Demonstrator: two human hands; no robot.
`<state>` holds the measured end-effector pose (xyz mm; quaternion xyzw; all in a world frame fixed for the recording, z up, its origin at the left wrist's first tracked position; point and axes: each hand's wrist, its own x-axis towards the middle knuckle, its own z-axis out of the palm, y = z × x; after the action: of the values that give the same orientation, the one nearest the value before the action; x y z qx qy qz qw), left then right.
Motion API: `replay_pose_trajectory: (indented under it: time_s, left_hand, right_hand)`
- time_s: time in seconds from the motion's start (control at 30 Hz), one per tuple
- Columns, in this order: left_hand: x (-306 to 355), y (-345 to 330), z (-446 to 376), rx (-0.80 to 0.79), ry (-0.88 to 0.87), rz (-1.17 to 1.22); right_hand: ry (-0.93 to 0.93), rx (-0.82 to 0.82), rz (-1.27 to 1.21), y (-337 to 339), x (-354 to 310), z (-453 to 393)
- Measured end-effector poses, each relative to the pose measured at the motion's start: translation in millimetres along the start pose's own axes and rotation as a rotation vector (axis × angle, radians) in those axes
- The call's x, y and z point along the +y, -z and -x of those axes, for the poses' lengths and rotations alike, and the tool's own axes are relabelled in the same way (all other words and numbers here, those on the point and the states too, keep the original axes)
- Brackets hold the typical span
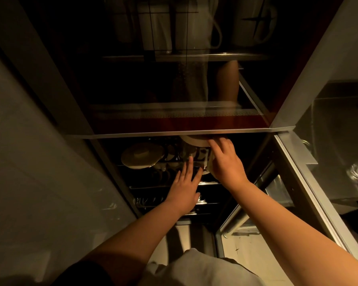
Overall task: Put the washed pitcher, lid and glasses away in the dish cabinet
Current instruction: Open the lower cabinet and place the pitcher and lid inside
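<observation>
While both hands reach into the cabinet (pixel 281 129) — left hand (pixel 185 189) grip open, empty | right hand (pixel 227 162) grip unclear.

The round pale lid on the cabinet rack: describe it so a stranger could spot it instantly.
Start at the open dish cabinet's metal shelf edge that runs across the middle of the view. Just below it, on the dark wire rack, look left of the left hand. The round pale lid lies there, a wide disc with a raised centre, far larger and lighter than the small dark cups beside it.

A cream lid (pixel 142 155) lies in the black wire rack (pixel 174 186), beneath a dark-red perforated cabinet band (pixel 180 115).
</observation>
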<state>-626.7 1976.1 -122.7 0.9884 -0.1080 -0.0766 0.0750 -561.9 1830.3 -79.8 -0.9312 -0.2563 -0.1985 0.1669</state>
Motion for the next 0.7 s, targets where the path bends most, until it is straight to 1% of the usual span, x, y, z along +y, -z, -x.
replay_pose_trajectory:
  time_s: [0.13, 0.23, 0.3, 0.37, 0.5, 0.7]
  left_hand:
    - [2.1, -0.9, -1.6, 0.009, 0.007, 0.043]
    - [2.9, -1.8, -2.9, 0.017, -0.001, 0.083]
    - [2.5, -0.4, -5.1, 0.023, 0.001, 0.11]
    - [4.4, 1.4, -7.1, 0.021, 0.01, 0.14]
    - [16.4, 2.7, -10.9, 0.021, 0.04, 0.245]
    - [38.6, 10.4, -18.6, 0.088, 0.074, 0.384]
  right_hand:
    - [-0.171, 0.018, -0.099, -2.3, -6.2, 9.5]
    - [-0.282, 0.095, -0.224, -4.9, -13.0, 20.2]
    - [-0.301, 0.163, -0.318, -5.8, -16.1, 25.1]
    - [-0.324, 0.19, -0.38, -4.6, -18.2, 26.7]
    - [-0.37, 0.169, -0.428, -0.6, -21.8, 25.5]
    - [-0.368, 0.117, -0.44, 6.0, -25.3, 25.8]
